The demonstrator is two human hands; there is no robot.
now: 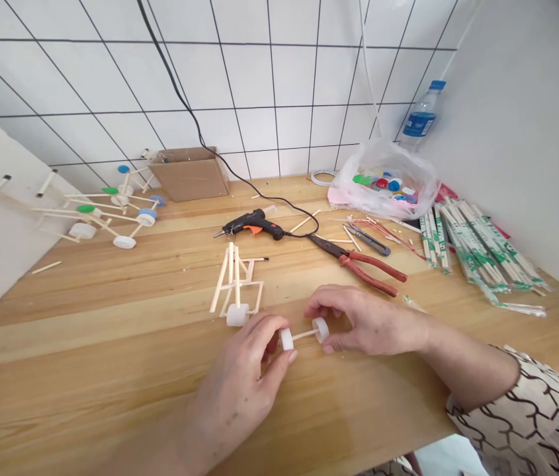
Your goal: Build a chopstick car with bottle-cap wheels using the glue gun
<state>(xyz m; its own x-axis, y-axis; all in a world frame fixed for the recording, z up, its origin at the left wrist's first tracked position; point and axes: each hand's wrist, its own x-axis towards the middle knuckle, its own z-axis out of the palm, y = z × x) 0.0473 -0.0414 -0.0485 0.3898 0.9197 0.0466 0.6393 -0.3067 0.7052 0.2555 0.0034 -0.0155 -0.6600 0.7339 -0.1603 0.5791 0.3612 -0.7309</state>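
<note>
A short wooden stick [305, 335] joins two white bottle caps like an axle with wheels. My left hand [254, 363] pinches the left cap [286, 339] between thumb and fingers. The right cap [321, 330] sits within the curled fingers and thumb of my right hand [358, 320]. Just beyond my left hand stands a small frame of wooden sticks [237, 274], with a white cap [237, 315] at its near end. A black hot glue gun [252, 225] lies behind that frame, its orange trigger showing. Red-handled pliers [358, 261] rest beyond my right hand.
A cardboard box [190, 175] and cap-wheeled stick models [110, 211] stand at the back left. At the right are a plastic bag [423, 198] of coloured caps, a water bottle [421, 119], a utility knife [371, 240] and wrapped chopsticks [482, 244]. The black cable [180, 92] hangs across the tiles.
</note>
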